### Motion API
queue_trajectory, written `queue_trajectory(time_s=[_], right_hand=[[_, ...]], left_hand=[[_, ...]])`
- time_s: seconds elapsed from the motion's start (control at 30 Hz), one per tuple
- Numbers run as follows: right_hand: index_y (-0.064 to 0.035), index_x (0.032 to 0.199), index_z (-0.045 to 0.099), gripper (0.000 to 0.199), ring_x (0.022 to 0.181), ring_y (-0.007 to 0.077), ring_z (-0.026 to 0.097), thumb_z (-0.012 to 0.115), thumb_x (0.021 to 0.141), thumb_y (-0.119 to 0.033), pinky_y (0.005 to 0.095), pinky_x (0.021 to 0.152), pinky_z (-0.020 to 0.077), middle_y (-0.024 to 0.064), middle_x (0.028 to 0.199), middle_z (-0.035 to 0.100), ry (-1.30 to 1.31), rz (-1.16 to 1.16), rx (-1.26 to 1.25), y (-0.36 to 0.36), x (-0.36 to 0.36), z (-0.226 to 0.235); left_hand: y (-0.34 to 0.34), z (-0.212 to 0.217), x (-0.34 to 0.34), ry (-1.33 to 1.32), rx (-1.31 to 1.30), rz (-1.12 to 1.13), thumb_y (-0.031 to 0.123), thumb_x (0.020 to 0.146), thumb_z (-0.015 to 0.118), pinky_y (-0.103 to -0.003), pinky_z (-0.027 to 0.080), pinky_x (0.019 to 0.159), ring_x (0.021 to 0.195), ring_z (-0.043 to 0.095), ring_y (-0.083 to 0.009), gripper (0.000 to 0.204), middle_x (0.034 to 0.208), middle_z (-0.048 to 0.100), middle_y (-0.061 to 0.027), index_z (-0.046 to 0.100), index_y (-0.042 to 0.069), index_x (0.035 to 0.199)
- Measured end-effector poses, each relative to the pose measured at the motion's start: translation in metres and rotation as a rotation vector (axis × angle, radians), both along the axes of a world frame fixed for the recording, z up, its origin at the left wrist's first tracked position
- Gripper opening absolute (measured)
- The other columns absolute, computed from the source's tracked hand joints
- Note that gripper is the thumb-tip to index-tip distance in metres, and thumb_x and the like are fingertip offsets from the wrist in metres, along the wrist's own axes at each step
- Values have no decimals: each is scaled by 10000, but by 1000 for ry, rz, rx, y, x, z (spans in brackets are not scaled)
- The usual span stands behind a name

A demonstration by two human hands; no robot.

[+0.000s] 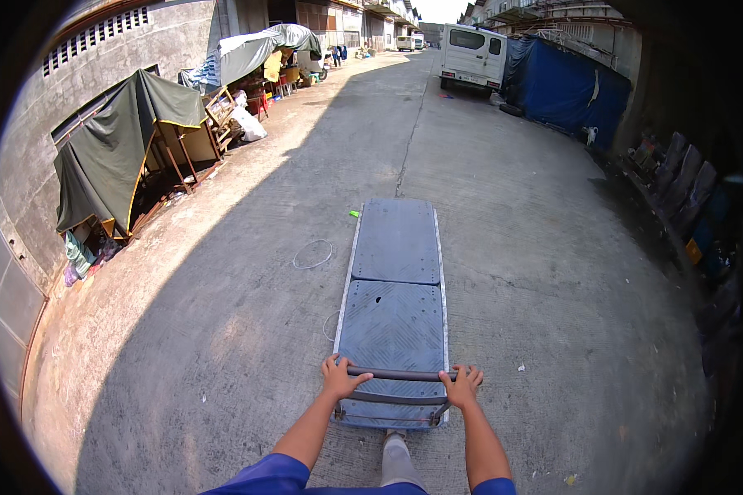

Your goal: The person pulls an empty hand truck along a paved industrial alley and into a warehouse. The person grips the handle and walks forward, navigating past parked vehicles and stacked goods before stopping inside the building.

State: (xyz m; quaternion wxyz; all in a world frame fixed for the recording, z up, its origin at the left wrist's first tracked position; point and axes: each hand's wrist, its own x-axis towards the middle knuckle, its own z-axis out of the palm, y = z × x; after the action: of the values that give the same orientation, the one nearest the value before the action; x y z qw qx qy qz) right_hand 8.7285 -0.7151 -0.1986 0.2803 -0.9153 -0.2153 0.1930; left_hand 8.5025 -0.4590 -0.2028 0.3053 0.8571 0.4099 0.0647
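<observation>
A long blue platform trolley [392, 322] stretches away from me over the concrete, its deck made of two textured panels with pale side edges. There is nothing on the deck, and a small dark hole shows in the nearer panel. Across its near end runs a dark push handle [400, 374]. My left hand [338, 379] grips the handle's left end, thumb along the bar. At the right end my right hand [464, 386] holds it the same way, with the fingers curled at the corner. One of my legs shows behind the trolley's near edge.
Thin wire loops [312, 254] lie left of the trolley, near a small green scrap [354, 214]. A dark tarp shelter [120, 153] stands along the left wall. Farther ahead on the right are a white van [472, 56] and a blue tarp [565, 87].
</observation>
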Motion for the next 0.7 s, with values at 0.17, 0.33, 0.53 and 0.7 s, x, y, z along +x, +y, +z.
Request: queue_trajectory(time_s=[0.17,0.33,0.53,0.7], right_hand=[[-113,1379,469,707,1437,498,25,605,896,-611,669,1095,240,277,1532,177,3,-3,-8,99,117,5],[-129,1376,483,712,1441,484,27,598,889,-634,653,1108,236,272,1526,198,38,22,-56,196,250,5],[-127,1364,496,706,1451,476,20,608,883,-631,643,1113,235,250,1535,204,-26,11,-46,324,402,-9],[-123,1361,497,715,1450,481,27,596,882,-645,641,1111,238,250,1547,189,-56,28,-55,439,521,-9]], left_hand=[[100,14,116,12,-47,4,649,707,784,-532,245,1142,1377,203,-453,778,1460,291,-288,610,42,1162],[197,7,243,0,-40,3,632,709,794,-536,244,1141,1381,198,-457,771,1452,307,-299,612,33,1160],[320,6,392,-43,-41,35,644,699,794,-542,252,1138,1399,192,-454,773,1492,291,-283,622,34,1140],[437,13,518,-21,-25,25,632,704,797,-513,275,1135,1406,200,-430,745,1492,305,-270,629,43,1127]])
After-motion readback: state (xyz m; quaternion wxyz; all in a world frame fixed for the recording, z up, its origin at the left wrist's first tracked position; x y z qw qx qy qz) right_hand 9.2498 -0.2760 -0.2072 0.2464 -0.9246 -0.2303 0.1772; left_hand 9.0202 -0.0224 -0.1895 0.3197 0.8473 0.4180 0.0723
